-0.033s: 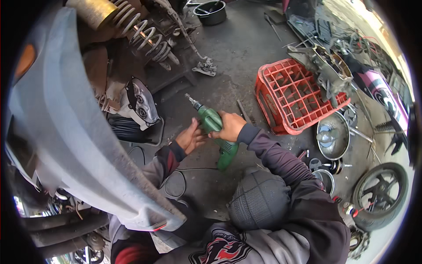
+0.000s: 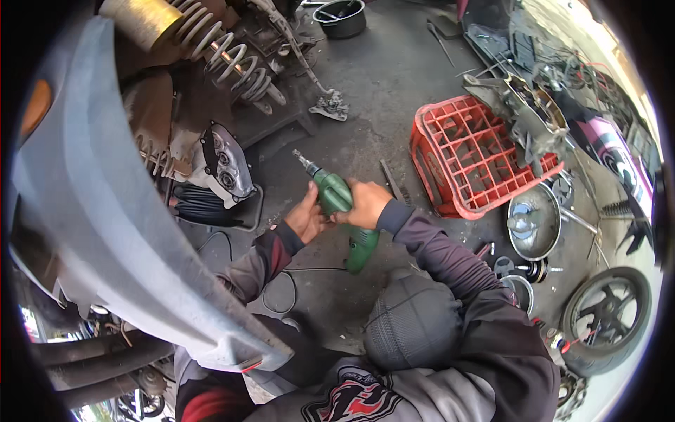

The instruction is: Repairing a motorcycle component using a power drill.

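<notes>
A green power drill (image 2: 332, 190) is in my hands above the dark floor, its silver chuck and bit tip pointing toward the upper left. My right hand (image 2: 368, 204) wraps round the drill's body from the right. On the opposite side, my left hand (image 2: 305, 216) closes against the body, thumb raised along it and fingers tucked toward its underside. Below my right hand, the drill's handle (image 2: 362, 250) slants down toward my knee. A thin cord (image 2: 309, 269) runs left from the handle's end and loops on the floor.
A grey body panel (image 2: 133, 190) curves along my left side. Near it are a metal engine cover (image 2: 228, 169) and a coil-spring shock absorber (image 2: 228, 53). At right stand a red crate (image 2: 457, 158) bearing an engine casing (image 2: 531, 116), a metal basin (image 2: 554, 232) and a wheel (image 2: 638, 316).
My left hand has come in against the drill, its fingers curling from a spread pose. My right hand keeps its hold, and the drill has barely shifted.
</notes>
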### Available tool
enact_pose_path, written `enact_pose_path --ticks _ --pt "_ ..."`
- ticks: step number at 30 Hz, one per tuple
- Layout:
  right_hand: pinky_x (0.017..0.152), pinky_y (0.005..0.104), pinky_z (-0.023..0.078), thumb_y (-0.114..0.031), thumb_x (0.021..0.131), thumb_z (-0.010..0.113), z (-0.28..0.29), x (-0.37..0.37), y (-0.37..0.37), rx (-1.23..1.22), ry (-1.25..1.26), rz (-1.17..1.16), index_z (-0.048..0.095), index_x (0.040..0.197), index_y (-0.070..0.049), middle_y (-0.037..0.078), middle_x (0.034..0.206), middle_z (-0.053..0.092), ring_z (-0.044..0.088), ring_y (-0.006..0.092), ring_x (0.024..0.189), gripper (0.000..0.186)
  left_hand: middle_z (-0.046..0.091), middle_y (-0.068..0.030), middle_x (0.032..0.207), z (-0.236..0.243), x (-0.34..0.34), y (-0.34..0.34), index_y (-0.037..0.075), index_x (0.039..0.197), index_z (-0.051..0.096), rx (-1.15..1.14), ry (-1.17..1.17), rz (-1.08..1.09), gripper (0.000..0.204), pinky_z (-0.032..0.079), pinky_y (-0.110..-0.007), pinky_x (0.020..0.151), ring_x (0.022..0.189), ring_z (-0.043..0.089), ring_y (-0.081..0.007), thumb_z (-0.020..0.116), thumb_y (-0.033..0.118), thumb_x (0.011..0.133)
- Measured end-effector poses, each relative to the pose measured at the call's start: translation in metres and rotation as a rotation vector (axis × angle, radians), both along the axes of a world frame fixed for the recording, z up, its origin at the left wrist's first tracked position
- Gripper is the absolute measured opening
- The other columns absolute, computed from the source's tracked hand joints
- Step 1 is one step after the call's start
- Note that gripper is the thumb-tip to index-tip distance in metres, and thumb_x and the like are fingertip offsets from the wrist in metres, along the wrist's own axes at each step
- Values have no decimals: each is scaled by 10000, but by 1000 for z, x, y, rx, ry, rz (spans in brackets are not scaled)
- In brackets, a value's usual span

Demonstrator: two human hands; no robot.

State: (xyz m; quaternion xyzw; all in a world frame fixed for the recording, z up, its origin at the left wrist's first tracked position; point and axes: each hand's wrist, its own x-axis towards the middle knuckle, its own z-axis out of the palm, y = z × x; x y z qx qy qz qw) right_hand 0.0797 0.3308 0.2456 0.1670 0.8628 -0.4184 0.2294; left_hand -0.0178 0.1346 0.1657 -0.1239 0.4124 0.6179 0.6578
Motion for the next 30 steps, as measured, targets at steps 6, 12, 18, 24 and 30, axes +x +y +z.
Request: enact_pose_path --ticks 6,12,18,24,30 --pt "938 460 557 -549 729 863 40 18 -5 -258 129 -60 317 1509 87 322 1176 675 683 455 1084 1145 685 -144 1065 40 -2 32 43 1223 581 -43 30 121 523 540 -517 985 1034 691 -303 610 508 987" --pt "1043 433 500 -573 645 925 -9 43 -5 -349 715 188 229 1574 52 298 1500 452 573 400 1276 1319 689 -230 1070 80 -25 16 -7 1148 615 51 27 296 568 511 -550 1018 1084 665 -405 586 527 955" --pt "859 349 533 -200 828 812 7 -18 -26 -668 447 -30 648 1119 -36 54 976 728 676 166 893 372 670 -188 1139 102 -58 -4 18 1174 615 79 236 546 653 469 -571 1059 1204 604 -403 579 630 949" --pt "670 392 549 -271 766 789 94 -176 25 -242 615 344 711 914 5 137 767 725 705 233 708 323 555 -153 1317 183 -122 -59 78 1415 461 -240 645 732 681 447 -568 1065 1276 536 -373 535 610 997" --pt "629 307 570 -281 783 784 140 -176 27 -211 442 180 739 928 16 72 748 731 707 152 652 334 551 -177 1370 216 -171 -47 57 1442 454 523 1089 874 670 436 -576 1092 1299 535 -354 555 559 1010"
